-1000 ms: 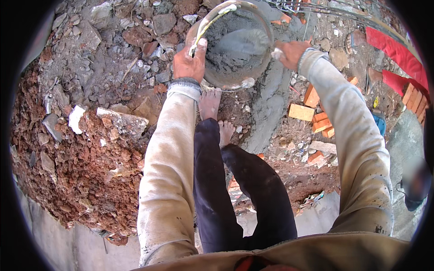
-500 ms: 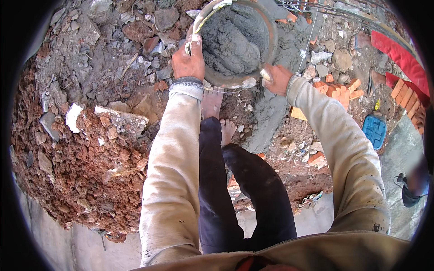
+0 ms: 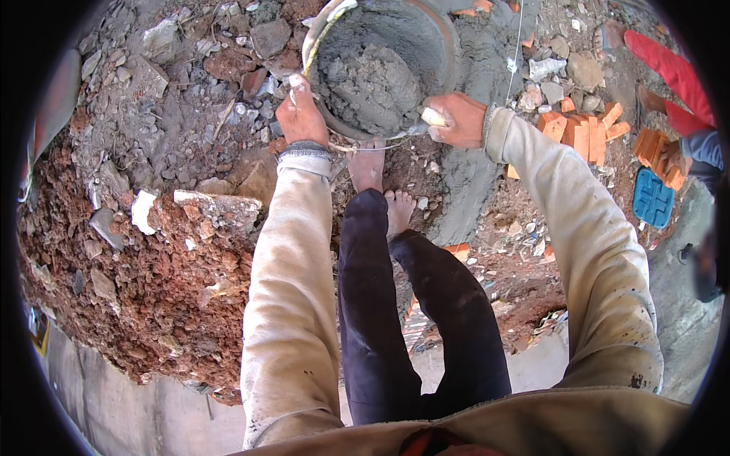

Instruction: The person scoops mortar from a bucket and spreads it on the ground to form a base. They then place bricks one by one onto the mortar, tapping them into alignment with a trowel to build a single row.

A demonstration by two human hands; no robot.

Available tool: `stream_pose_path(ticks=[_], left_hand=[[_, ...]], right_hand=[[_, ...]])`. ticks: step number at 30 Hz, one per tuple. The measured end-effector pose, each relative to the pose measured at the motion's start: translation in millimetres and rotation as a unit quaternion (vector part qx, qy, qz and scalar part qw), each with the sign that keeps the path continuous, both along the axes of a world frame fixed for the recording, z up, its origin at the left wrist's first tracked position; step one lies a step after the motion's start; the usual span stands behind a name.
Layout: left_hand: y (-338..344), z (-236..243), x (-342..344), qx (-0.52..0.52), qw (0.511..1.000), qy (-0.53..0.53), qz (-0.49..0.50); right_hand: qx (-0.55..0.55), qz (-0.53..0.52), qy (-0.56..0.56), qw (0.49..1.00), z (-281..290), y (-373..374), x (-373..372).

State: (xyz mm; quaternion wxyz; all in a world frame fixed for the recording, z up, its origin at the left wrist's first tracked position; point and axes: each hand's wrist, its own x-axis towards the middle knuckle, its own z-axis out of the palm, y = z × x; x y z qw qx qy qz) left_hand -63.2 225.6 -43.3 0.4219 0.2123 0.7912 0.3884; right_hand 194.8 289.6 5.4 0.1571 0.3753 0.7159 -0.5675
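A round tub (image 3: 450, 76) with wet grey mortar (image 3: 371, 87) heaped inside is at the top middle, just beyond my bare feet. My left hand (image 3: 303, 115) is closed at the tub's left side, on a pale rope handle (image 3: 325, 34) that runs along the rim. At the near right edge of the tub, my right hand (image 3: 461, 120) is closed too, its thumb against the rim. A thin cord (image 3: 365, 147) or wire curves below the near rim between the two hands.
Loose reddish soil (image 3: 167, 281) and broken stones lie to the left. Spilled mortar (image 3: 465, 190) streaks the ground at right. Farther right are orange bricks (image 3: 582, 137), a blue plastic tray (image 3: 652, 197) and a co-worker's hand (image 3: 674, 159) on more bricks.
The tub has shifted a little left, with both my hands moving along on it. At the right, a co-worker's hand has come into view on the bricks.
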Motion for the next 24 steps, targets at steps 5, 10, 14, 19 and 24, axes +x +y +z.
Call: stream_pose_path(ticks=[5,10,14,19,24], left_hand=[[18,-20,-26,-0.075,0.992,-0.043,0.088],[10,-39,-104,-0.147,0.969,-0.183,0.080],[-2,-19,-128,-0.211,0.970,-0.113,0.038],[-45,17,-95,-0.198,0.980,-0.003,-0.006],[-97,42,-36,-0.186,0.982,0.005,0.020]], right_hand=[[0.047,-0.027,0.008,0.998,29,-1,31],[0.068,-0.209,0.057,0.974,60,-68,88],[0.062,-0.365,0.018,0.929,75,-140,157],[0.174,-0.463,-0.198,0.847,31,-197,217],[0.214,-0.484,-0.350,0.773,-51,-193,210]])
